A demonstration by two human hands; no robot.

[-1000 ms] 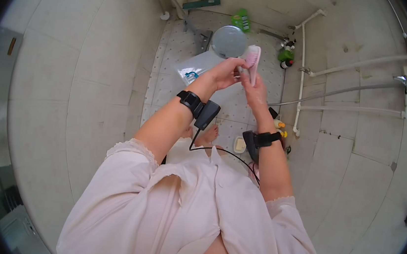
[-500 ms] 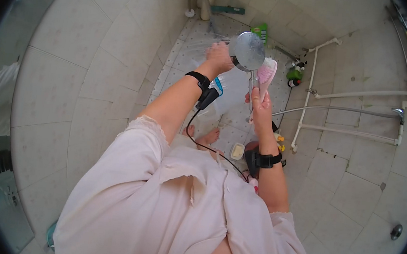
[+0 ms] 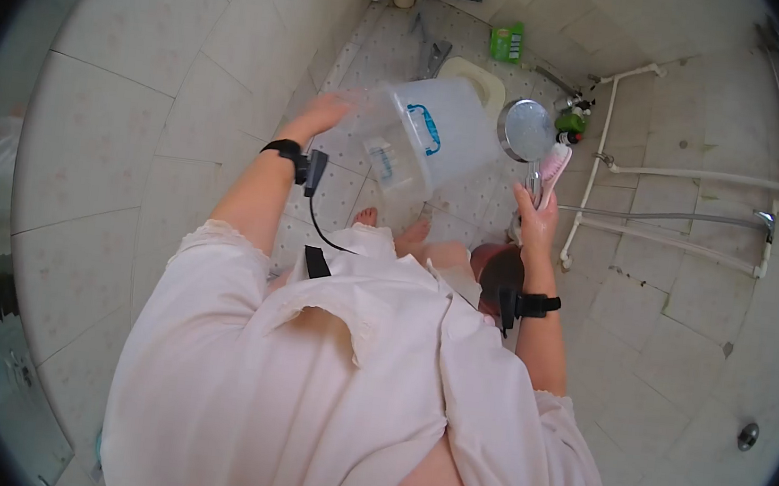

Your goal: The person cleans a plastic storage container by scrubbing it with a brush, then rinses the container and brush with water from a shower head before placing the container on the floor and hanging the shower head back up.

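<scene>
My right hand (image 3: 536, 222) is closed around two things at once, a chrome shower head (image 3: 526, 129) and a pink scrubbing brush (image 3: 554, 173) held beside it. The shower head's round face points up and no spray shows. A clear plastic storage box (image 3: 467, 123) with a blue handle (image 3: 424, 129) lies tilted over the floor in front of my feet. At its left edge is my left hand (image 3: 327, 111), fingers blurred against the rim and seemingly gripping it. Both wrists wear black straps with small devices.
A green package (image 3: 506, 42) and a squat toilet (image 3: 475, 79) are behind the box. Several bottles (image 3: 571, 120) stand in the right corner. The shower hose (image 3: 658, 216) runs to the right wall, past white pipes (image 3: 596, 170). A dark red bucket (image 3: 498, 271) sits by my right leg.
My left hand has moved left, away from the shower head. The storage box has tilted and come into fuller view. My right hand has carried the shower head and brush right and slightly down.
</scene>
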